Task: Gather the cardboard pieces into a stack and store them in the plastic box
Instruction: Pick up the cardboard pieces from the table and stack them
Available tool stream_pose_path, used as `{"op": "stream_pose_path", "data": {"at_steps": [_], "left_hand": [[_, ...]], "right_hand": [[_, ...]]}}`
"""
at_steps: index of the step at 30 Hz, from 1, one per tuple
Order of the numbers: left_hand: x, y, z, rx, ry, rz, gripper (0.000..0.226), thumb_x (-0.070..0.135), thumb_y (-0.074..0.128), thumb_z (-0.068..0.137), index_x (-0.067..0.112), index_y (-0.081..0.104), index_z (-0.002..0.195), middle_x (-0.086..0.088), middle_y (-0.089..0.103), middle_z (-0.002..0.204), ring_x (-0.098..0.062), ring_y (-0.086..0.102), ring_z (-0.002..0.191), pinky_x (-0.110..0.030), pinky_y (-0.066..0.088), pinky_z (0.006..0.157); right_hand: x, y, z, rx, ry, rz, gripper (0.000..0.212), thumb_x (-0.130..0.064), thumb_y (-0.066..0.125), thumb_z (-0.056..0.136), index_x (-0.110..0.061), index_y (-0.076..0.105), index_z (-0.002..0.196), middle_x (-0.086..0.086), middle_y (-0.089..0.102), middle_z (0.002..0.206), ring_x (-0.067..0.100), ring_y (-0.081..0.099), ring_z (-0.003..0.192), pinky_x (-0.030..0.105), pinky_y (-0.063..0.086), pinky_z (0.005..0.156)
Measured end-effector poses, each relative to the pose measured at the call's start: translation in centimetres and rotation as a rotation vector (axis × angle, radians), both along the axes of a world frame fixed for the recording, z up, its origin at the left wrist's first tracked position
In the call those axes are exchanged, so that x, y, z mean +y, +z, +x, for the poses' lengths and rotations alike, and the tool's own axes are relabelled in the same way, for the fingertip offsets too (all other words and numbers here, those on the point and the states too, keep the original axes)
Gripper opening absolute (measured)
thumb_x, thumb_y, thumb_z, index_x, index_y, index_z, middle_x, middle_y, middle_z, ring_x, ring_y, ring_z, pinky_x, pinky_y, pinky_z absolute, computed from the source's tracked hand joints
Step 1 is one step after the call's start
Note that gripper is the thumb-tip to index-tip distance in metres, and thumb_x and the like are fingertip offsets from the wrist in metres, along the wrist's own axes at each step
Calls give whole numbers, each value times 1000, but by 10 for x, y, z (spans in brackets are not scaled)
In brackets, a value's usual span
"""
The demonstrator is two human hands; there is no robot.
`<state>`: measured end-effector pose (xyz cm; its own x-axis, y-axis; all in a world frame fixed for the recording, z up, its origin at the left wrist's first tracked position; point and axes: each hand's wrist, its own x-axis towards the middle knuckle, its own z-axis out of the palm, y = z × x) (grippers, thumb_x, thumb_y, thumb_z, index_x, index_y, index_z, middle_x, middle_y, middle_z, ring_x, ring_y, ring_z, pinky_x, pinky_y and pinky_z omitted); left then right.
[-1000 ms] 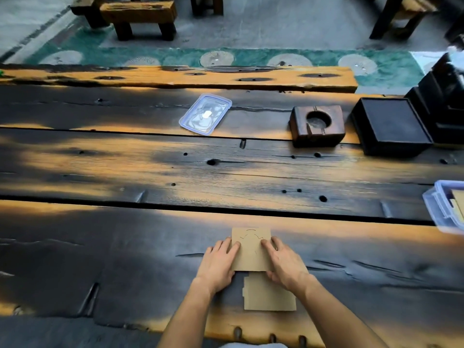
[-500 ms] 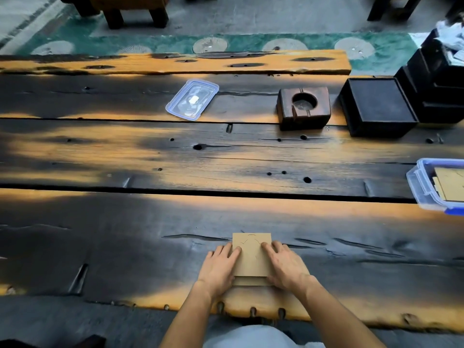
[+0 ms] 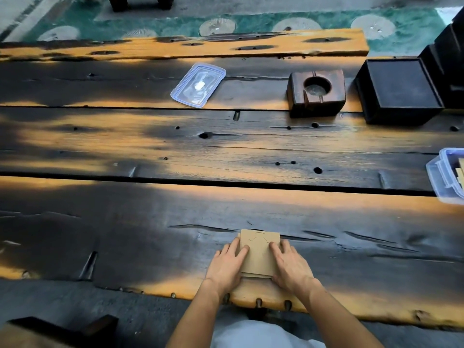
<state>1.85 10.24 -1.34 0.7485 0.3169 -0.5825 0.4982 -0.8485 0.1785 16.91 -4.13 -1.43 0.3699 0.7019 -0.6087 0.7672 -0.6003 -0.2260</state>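
On table [image 3: 150, 146], cardboard pieces [image 3: 259, 257] newly flush.

The plastic box [image 3: 445, 177] is cut off by the right edge of the frame; only its left end shows, and the cardboard inside it [image 3: 461, 172] appears as a narrow strip. At lower centre, the top cardboard piece [image 3: 258, 257] hides what lies beneath, apart from a thin sliver along its near edge; how many pieces are under it cannot be told. The left hand [image 3: 227, 266] and right hand [image 3: 291, 266] cover the stack's side edges. The black boxes [image 3: 448, 56] at upper right run off the frame. The white mark [image 3: 200, 85] on the lid [image 3: 185, 95] is too small to read.
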Motion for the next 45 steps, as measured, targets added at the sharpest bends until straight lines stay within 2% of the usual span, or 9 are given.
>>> {"op": "stream_pose_path", "data": {"at_steps": [4, 14, 21, 29, 37, 40, 42, 44, 45], "left_hand": [[1, -4, -2, 42, -11, -2, 89, 34, 75, 88, 27, 20, 158, -15, 7, 171, -36, 23, 151, -50, 32, 117], [-11, -20, -1, 51, 45, -4, 96, 2, 67, 83, 28, 14, 158, -26, 9, 167, -41, 28, 148, -49, 34, 116], [-9, -17, -2, 29, 111, -72, 81, 13, 67, 89, 27, 20, 154, -18, 13, 166, -37, 30, 145, -48, 49, 106], [-13, -14, -2, 22, 166, -93, 82, 2, 63, 90, 28, 19, 154, -15, 11, 166, -35, 26, 147, -52, 51, 104], [-12, -13, 0, 32, 161, -83, 81, 5, 64, 90, 29, 20, 154, -14, 15, 166, -36, 31, 145, -50, 51, 102], [-11, -13, -2, 17, 175, -84, 84, 15, 69, 89, 33, 21, 155, -12, 15, 167, -33, 30, 147, -47, 50, 104], [-10, -13, -6, -9, 207, -119, 88, 36, 77, 84, 38, 23, 154, -7, 9, 170, -30, 26, 150, -45, 46, 110], [-12, -11, -12, -100, 308, -166, 89, 55, 78, 79, 40, 30, 152, -1, 9, 171, -25, 25, 152, -42, 42, 115], [-13, -11, -15, -175, 394, -179, 85, 60, 76, 79, 39, 34, 150, 1, 19, 168, -23, 30, 149, -41, 42, 114]], "right_hand": [[0, -1, 2, 6, -5, -3, 78, -27, 75, 82, -22, 29, 145, 10, 35, 139, 31, 46, 127, 40, 50, 101], [-4, -10, -1, 13, -32, 33, 72, -16, 66, 85, -24, 29, 146, 5, 38, 145, 28, 46, 125, 39, 49, 100], [-13, -12, -8, 21, -19, 78, 77, -16, 66, 88, -22, 25, 152, 6, 24, 159, 28, 38, 134, 37, 48, 103], [-12, -10, -6, 26, -9, 109, 68, -17, 66, 87, -20, 31, 146, 4, 32, 153, 26, 41, 131, 36, 49, 99], [-9, -14, -2, 12, -9, 100, 67, -25, 70, 83, -22, 35, 140, 2, 41, 141, 24, 47, 123, 36, 52, 93], [-7, -15, -3, 24, -19, 90, 70, -28, 76, 80, -22, 35, 137, 3, 37, 146, 25, 44, 125, 37, 51, 95], [-7, -14, -3, 86, -73, 82, 82, -41, 84, 73, -22, 36, 136, 4, 28, 155, 27, 39, 132, 38, 48, 102], [-8, -11, -2, 156, -208, 117, 85, -54, 87, 66, -24, 40, 129, 2, 34, 148, 25, 42, 131, 37, 47, 102], [-10, -10, -1, 181, -302, 156, 82, -57, 86, 66, -24, 42, 127, 0, 41, 141, 24, 45, 127, 35, 47, 101]]}}
